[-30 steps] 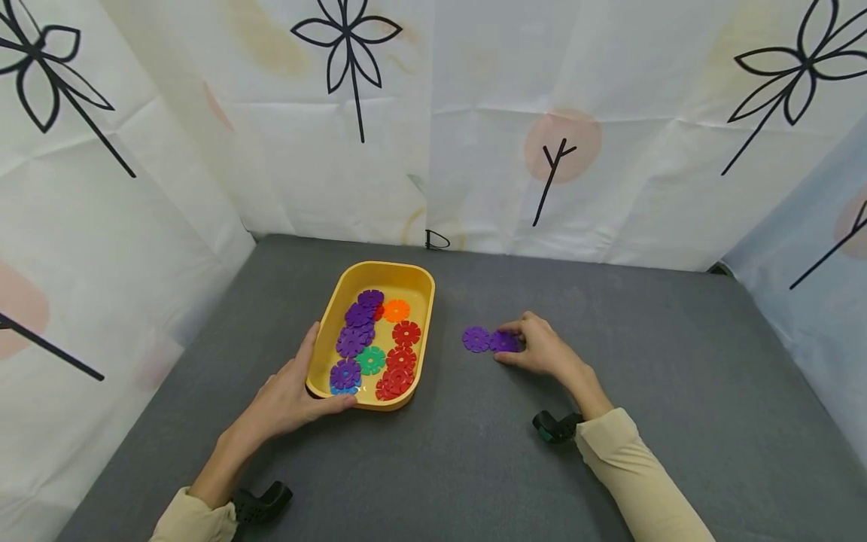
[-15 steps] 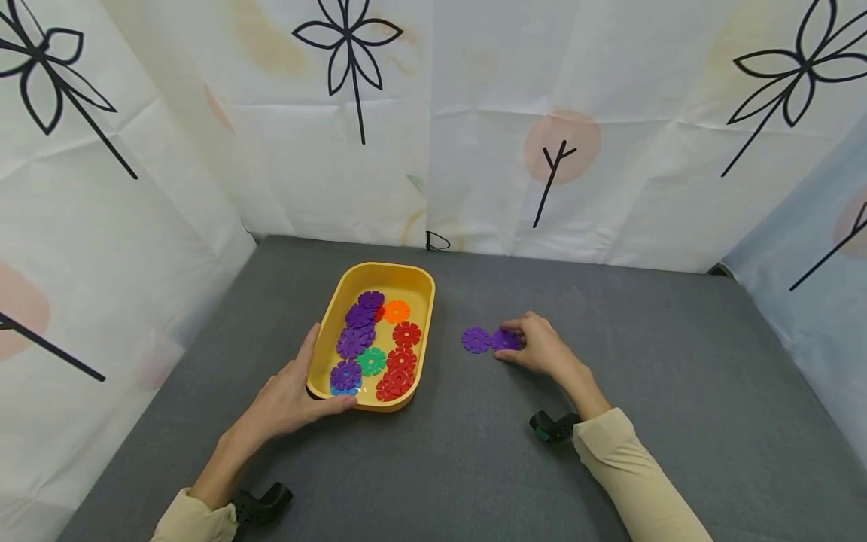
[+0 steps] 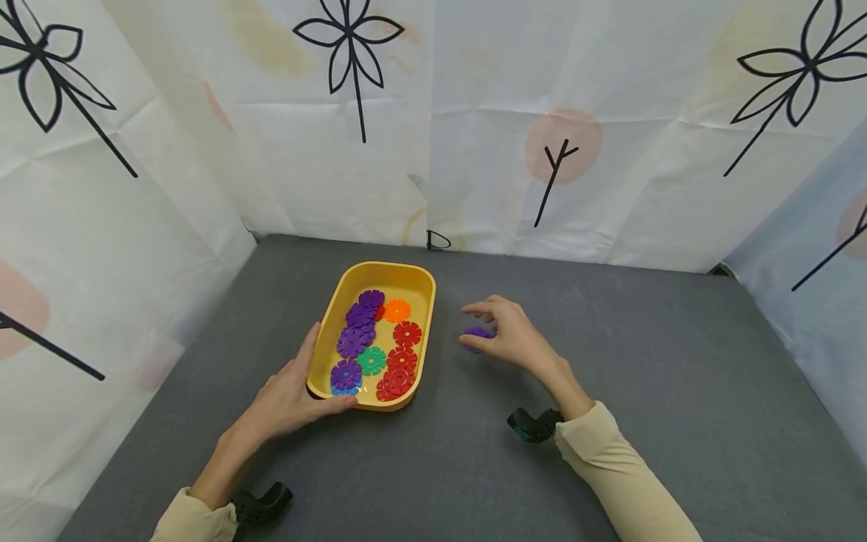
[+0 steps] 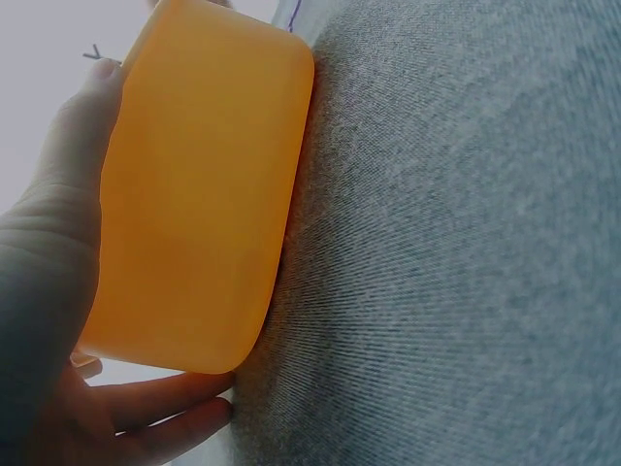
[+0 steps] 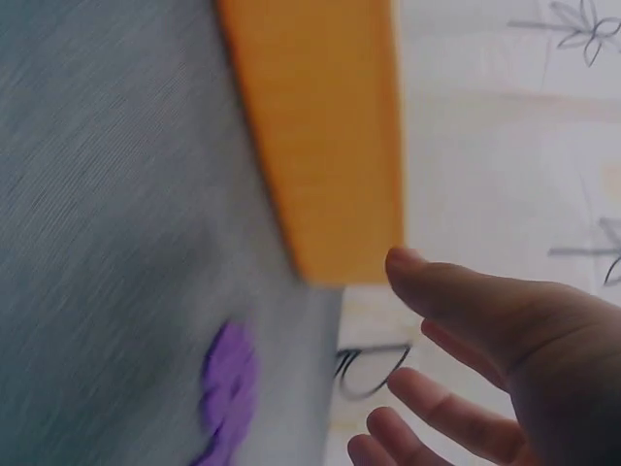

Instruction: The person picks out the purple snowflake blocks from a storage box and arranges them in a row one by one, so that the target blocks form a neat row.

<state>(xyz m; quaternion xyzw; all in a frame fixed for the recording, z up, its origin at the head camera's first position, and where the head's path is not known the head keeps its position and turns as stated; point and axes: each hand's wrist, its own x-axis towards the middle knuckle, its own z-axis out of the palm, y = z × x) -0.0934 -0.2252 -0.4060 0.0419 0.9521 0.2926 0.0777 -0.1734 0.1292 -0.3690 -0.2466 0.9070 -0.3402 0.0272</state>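
My left hand (image 3: 287, 395) grips the near left corner of a yellow plastic tray (image 3: 405, 281), thumb at the near side and fingers along the left wall. In the left wrist view its fingers reach around the end of the tray (image 4: 204, 194). My right hand (image 3: 515, 335) hovers right of the tray with thumb and fingers spread apart, holding nothing. Purple flower-shaped discs (image 5: 230, 379) lie on the grey table under it. From the head only part of one purple disc (image 3: 479, 332) shows between thumb and fingers; the hand hides the rest.
Inside the tray lie several purple discs (image 3: 352, 342), several red discs (image 3: 400, 365), a green disc (image 3: 371, 360), an orange disc (image 3: 396, 311) and a blue one (image 3: 345, 391). Patterned white cloth (image 3: 474, 173) walls the grey table (image 3: 460, 467) at the back and sides.
My right hand has let go of the right purple disc, lifted a little and shifted left over the purple discs, its fingers spreading. The left hand and tray have stayed put.
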